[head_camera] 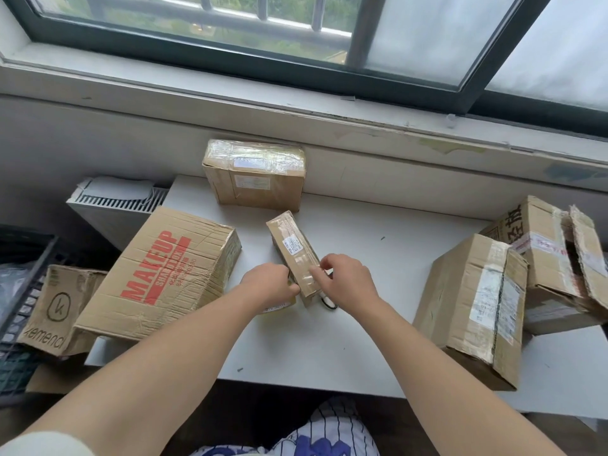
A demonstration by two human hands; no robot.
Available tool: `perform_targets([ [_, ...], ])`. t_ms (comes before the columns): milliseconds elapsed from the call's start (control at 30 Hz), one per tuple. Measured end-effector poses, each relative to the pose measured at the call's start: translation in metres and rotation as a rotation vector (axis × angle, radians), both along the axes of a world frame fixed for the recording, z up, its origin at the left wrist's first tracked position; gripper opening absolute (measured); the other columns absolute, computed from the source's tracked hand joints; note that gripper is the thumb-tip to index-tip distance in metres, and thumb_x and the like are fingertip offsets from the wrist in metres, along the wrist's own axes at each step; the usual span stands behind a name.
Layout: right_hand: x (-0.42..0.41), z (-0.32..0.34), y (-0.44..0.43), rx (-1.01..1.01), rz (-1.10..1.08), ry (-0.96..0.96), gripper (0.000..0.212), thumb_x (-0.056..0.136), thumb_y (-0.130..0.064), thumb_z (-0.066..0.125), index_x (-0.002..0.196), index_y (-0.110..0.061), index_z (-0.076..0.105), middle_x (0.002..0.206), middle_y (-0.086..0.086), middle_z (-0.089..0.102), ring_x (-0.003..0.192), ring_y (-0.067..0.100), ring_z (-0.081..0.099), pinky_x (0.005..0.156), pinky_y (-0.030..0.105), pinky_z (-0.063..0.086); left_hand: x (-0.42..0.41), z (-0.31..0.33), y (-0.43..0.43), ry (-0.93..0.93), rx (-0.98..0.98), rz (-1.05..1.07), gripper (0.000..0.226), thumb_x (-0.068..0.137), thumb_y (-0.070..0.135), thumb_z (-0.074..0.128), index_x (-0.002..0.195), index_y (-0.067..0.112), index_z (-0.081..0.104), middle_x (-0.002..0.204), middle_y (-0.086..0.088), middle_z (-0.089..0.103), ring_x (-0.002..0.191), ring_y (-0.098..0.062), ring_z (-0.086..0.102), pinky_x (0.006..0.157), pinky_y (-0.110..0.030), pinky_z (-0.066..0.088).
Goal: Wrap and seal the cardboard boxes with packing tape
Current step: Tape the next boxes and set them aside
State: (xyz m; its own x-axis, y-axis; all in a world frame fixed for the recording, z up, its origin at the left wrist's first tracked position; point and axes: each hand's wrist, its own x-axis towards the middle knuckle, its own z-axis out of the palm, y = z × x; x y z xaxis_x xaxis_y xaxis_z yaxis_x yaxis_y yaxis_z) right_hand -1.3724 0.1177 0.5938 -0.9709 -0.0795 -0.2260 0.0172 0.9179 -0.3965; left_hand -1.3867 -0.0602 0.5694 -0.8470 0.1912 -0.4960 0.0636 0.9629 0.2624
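Note:
A small, narrow cardboard box (pixel 293 251) with a white label and glossy clear tape lies on the white table (pixel 378 258) at the centre. My left hand (pixel 269 284) grips its near left end. My right hand (pixel 348 281) pinches the tape on the box's near top with thumb and forefinger. A tape roll (pixel 278 307) with a yellowish core lies partly hidden beneath my left hand. A black loop, seemingly scissors handles (pixel 329 304), shows under my right hand.
A taped box (pixel 255 174) stands at the back against the wall. A large "MAKEUP" box (pixel 164 274) lies at the left, with a smaller printed box (pixel 59 307) beside it. Two boxes (pixel 473 307) (pixel 552 258) stand at the right. A black crate (pixel 19 291) sits far left.

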Motion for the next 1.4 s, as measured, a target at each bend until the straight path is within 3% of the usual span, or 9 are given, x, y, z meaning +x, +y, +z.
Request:
perform_targets([
  [167,0.016,-0.005,-0.007,0.167,0.162,-0.082,0.077,0.076,-0.065,0.076,0.124,-0.015,0.045,0.116,0.002,0.059,0.102,0.029,0.062,0.073,0.037,0.045,-0.001,-0.002,0.004,0.005,0.025,0.023,0.027,0.096,0.041,0.051,0.105,0.019,0.064,0.094,-0.006,0.061,0.087,-0.027,0.054,0.072,-0.031,0.044],
  [267,0.014,-0.011,-0.007,0.142,0.116,-0.055,0.071,0.085,-0.053,0.074,0.132,-0.016,0.037,0.118,0.006,0.063,0.103,0.034,0.063,0.073,0.039,0.045,0.000,0.001,0.002,0.006,0.033,0.045,0.025,0.096,0.040,0.049,0.092,0.017,0.057,0.088,-0.004,0.056,0.085,-0.027,0.056,0.069,-0.032,0.043],
  [467,0.006,-0.005,0.004,-0.274,-0.252,-0.121,0.058,0.088,-0.041,0.063,0.142,-0.035,0.045,0.115,-0.001,0.067,0.101,0.024,0.064,0.085,0.036,0.053,-0.007,0.024,-0.004,0.095,0.150,0.158,0.045,0.097,0.055,0.050,0.075,0.017,0.059,0.066,-0.002,0.061,0.064,-0.019,0.063,0.064,-0.034,0.054],
  [733,0.004,-0.008,0.018,-0.675,-0.466,-0.128,0.044,0.075,-0.039,0.072,0.120,-0.040,0.071,0.104,-0.003,0.075,0.091,0.015,0.072,0.088,0.041,0.061,-0.015,0.045,-0.010,0.156,0.224,0.148,0.048,0.096,0.056,0.053,0.061,0.024,0.053,0.058,0.002,0.060,0.058,-0.011,0.061,0.050,-0.027,0.034],
  [967,0.009,-0.015,0.024,-0.716,-0.520,-0.137,0.057,0.060,-0.048,0.070,0.117,-0.043,0.073,0.106,-0.008,0.075,0.099,0.013,0.071,0.093,0.041,0.059,-0.002,0.023,-0.012,0.036,0.117,0.085,0.056,0.094,0.073,0.045,0.090,0.021,0.065,0.077,0.002,0.062,0.078,-0.020,0.061,0.062,-0.031,0.049],
  [1133,0.017,-0.011,0.022,-0.687,-0.441,-0.081,0.042,0.082,-0.029,0.078,0.123,-0.035,0.072,0.114,-0.007,0.070,0.099,0.011,0.067,0.081,0.023,0.055,0.015,0.008,-0.004,-0.086,0.113,0.073,0.064,0.102,0.062,0.039,0.132,0.012,0.065,0.121,-0.011,0.068,0.107,-0.027,0.063,0.081,-0.031,0.049],
  [1267,0.008,0.007,0.025,-0.585,-0.276,0.037,0.042,0.083,-0.025,0.078,0.123,-0.036,0.072,0.117,-0.011,0.066,0.104,0.014,0.065,0.090,0.030,0.056,0.018,0.020,-0.004,-0.226,0.172,0.038,0.049,0.103,0.061,0.042,0.107,0.015,0.058,0.103,-0.006,0.063,0.090,-0.023,0.062,0.065,-0.028,0.045],
  [1333,0.003,0.020,0.026,-0.530,-0.180,0.079,0.044,0.078,-0.029,0.078,0.120,-0.037,0.072,0.116,-0.011,0.066,0.105,0.012,0.064,0.095,0.035,0.056,0.014,0.035,-0.006,-0.032,0.112,-0.051,0.041,0.099,0.061,0.050,0.096,0.019,0.053,0.087,0.002,0.057,0.085,-0.021,0.060,0.060,-0.029,0.039],
  [1400,-0.004,0.032,0.028,-0.519,-0.100,0.106,0.048,0.071,-0.038,0.076,0.118,-0.041,0.072,0.114,-0.013,0.066,0.104,0.008,0.064,0.096,0.038,0.057,0.005,0.053,-0.007,0.384,0.180,-0.139,0.040,0.094,0.057,0.061,0.088,0.019,0.051,0.081,0.005,0.053,0.084,-0.026,0.061,0.064,-0.034,0.038],
])
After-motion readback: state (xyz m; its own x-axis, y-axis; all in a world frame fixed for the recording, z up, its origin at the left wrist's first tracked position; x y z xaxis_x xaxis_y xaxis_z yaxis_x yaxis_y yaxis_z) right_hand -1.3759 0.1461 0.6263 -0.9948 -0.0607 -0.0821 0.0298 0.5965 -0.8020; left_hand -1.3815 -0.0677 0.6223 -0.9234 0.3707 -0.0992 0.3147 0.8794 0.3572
